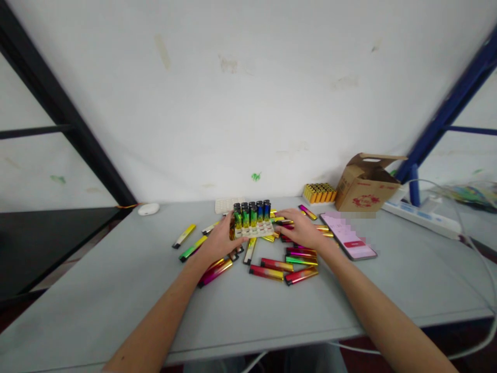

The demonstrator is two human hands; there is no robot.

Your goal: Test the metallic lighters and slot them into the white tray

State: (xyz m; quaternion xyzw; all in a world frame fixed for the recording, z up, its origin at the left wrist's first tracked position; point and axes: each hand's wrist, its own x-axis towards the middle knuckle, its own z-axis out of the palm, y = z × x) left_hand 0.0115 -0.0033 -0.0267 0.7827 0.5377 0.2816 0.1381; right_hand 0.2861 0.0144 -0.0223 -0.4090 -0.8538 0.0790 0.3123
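Observation:
A pale slotted tray carries several upright tubes with black tops and shiny blue-green-yellow bodies. My left hand is closed round the tray's left end, its thumb along the front edge. Just off the tray's right end, my right hand has thumb and fingers apart over loose tubes. Whether its fingertips touch the tray or a tube is unclear. Loose metallic tubes with dark ends lie around both hands, among them a red-and-yellow tube, a green tube and a magenta-and-gold tube.
Behind stands a second pale tray. A block of orange cylinders sits beside an open cardboard box. To the right lie a phone and a white power strip; a white oval case is at the left.

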